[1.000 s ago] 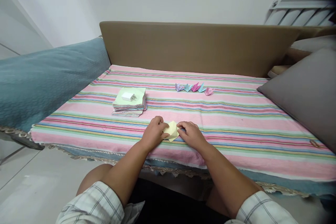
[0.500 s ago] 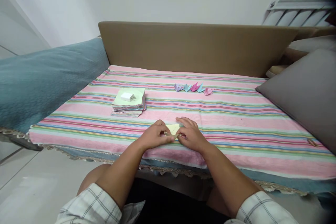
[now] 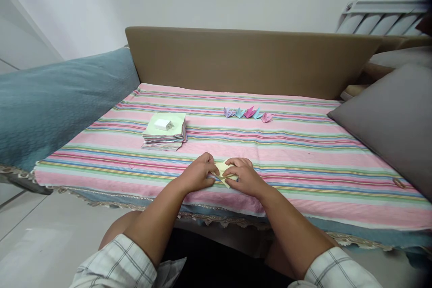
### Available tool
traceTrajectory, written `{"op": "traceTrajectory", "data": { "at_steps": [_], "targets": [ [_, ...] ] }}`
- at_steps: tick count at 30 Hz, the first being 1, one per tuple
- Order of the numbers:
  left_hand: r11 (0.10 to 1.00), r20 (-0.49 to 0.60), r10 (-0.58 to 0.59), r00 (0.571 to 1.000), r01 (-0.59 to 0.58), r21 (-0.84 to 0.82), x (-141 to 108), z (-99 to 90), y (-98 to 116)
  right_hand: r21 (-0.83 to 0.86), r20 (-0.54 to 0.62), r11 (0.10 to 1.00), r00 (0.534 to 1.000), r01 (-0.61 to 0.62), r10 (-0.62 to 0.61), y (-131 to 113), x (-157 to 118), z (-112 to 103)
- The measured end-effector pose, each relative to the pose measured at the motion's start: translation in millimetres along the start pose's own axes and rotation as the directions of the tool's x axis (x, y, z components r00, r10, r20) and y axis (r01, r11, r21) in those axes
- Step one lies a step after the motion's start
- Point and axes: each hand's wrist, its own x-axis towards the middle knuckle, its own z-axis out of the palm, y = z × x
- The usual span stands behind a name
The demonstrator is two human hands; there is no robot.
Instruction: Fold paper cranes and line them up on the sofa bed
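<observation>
A small folded piece of pale yellow origami paper [image 3: 222, 168] lies on the striped cloth near the seat's front edge, with a pointed flap towards me. My left hand [image 3: 201, 173] grips its left side, fingers curled. My right hand [image 3: 243, 175] has thumb and bent fingers closed on its right side. Both hands partly cover the paper, so its full shape is hidden.
Behind my hands several folded paper cranes [image 3: 249, 112] stand in a row. To the left a stack of square paper [image 3: 164, 140] carries a white plug adapter [image 3: 163, 124]. A grey cushion [image 3: 388, 117] leans at right, and a brown backrest [image 3: 249, 60] closes off the rear.
The paper has been turned or opened out, and a pointed flap now shows towards me. My right fingers have come down onto it, while my left hand has shifted slightly.
</observation>
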Motion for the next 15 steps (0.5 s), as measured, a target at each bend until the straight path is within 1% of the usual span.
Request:
{"op": "traceTrajectory", "data": {
  "at_steps": [2,8,12,15],
  "targets": [
    [0.999,0.016,-0.013,1.0,0.014,-0.043,-1,-1.9,2,0.016,0.012,1.0,1.0,-0.027,0.026,0,1,-1],
    [0.992,-0.024,-0.092,0.995,0.09,-0.086,0,-0.2,-4,0.093,0.061,0.993,0.996,-0.073,0.067,-1,3,-8],
    [0.985,-0.04,-0.15,0.988,0.146,-0.088,0,3.1,-9,0.133,0.052,0.988,0.996,-0.084,0.077,1,5,-10],
    [0.987,-0.057,-0.148,0.987,0.143,-0.077,0,4.9,-10,0.187,0.022,0.977,0.995,-0.101,0.098,4,5,-11]
  ]
}}
